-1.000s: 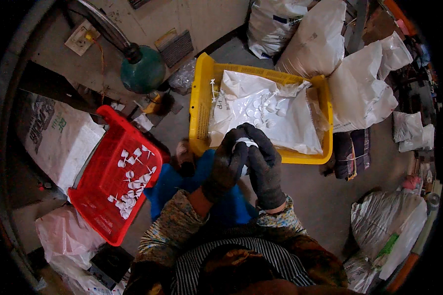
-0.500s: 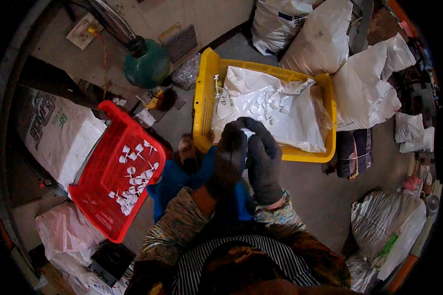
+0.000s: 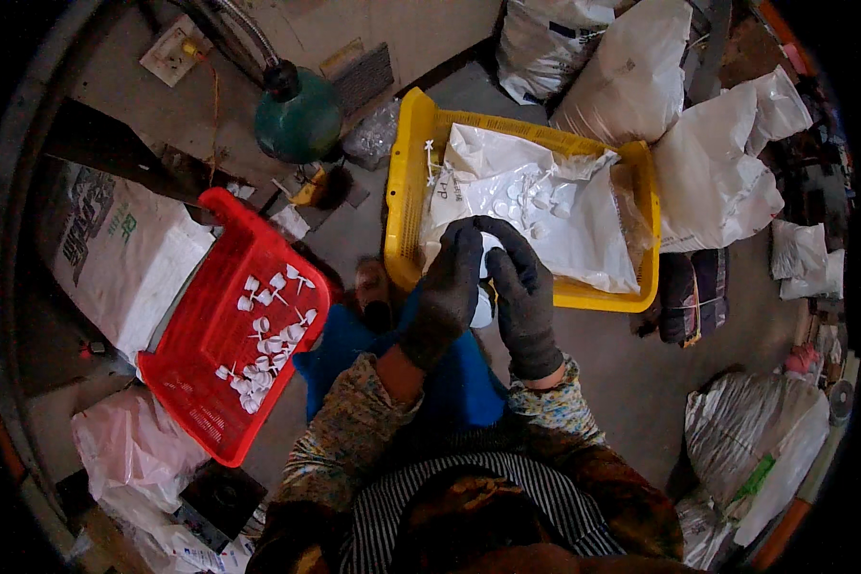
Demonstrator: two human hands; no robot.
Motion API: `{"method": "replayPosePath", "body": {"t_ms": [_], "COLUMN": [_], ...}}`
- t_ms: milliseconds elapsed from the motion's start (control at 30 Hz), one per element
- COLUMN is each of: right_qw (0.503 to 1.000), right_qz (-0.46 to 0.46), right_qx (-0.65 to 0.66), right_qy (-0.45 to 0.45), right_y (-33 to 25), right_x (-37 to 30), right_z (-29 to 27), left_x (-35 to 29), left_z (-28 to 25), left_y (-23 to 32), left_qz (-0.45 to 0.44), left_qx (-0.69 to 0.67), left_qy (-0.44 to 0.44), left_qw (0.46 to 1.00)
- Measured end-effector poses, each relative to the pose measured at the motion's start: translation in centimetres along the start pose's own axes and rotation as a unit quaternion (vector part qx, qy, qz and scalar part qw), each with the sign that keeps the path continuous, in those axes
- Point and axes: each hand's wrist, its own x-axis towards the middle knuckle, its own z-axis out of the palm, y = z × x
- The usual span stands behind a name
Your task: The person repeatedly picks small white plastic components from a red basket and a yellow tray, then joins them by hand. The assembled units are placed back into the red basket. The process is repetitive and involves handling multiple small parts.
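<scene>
In dark work gloves, my left hand point(image 3: 450, 287) and my right hand point(image 3: 521, 301) meet in front of my lap, over the near edge of the yellow basket point(image 3: 521, 295). Between them they grip a white round plastic piece point(image 3: 490, 251), its rim partly covered by my fingers. A second white rounded piece point(image 3: 483, 308) shows below it between my palms; what holds it is hidden. Inside the yellow basket, a white plastic sack point(image 3: 584, 253) carries several small white pieces point(image 3: 538, 203). To the left, a red basket point(image 3: 193, 354) holds a pile of white cup-shaped plastic parts with thin stems point(image 3: 253, 383).
White filled sacks point(image 3: 703, 172) stand behind and right of the yellow basket. A tied dark bundle point(image 3: 691, 297) lies at its right. A green rounded vessel point(image 3: 298, 115) with a metal hose stands back left. A large white sack point(image 3: 129, 258) leans beside the red basket.
My hands have parted slightly and the right has shifted right, so more of the white pieces shows between them. The whole view has shifted a little.
</scene>
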Motion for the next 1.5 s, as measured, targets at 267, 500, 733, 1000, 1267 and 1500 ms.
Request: {"method": "replayPosePath", "body": {"t_ms": [267,500,733,1000,1267,1500], "right_qw": [0.999,0.987,0.995,0.992,0.951,0.769], "right_qz": [0.018,0.079,0.047,-0.058,0.093,0.050], "right_qx": [0.043,0.078,-0.017,0.035,-0.010,-0.602], "right_qy": [-0.027,-0.120,-0.090,-0.108,-0.295,-0.209], "right_y": [0.6,1.4,-0.6,2.3,5.9,12.7], "right_x": [0.5,1.4,0.1,-1.1,3.4,15.2], "right_z": [0.0,-2.3,-1.6,1.5,-1.2,-17.8], "left_x": [-2.6,-1.8,-0.1,-1.1,-6.5,-2.6], "left_z": [2.6,0.1,-1.0,-3.1,2.2,-7.1], "left_y": [-2.0,-1.6,-0.8,0.4,-7.8,-6.9], "left_qz": [-0.021,0.015,0.019,-0.349,-0.344,-0.441], "left_qx": [-0.097,0.008,-0.133,-0.450,-0.265,-0.305], "left_qy": [-0.005,-0.044,-0.055,-0.056,-0.155,-0.119], "left_qw": [0.995,0.999,0.989,0.820,0.888,0.836]}}
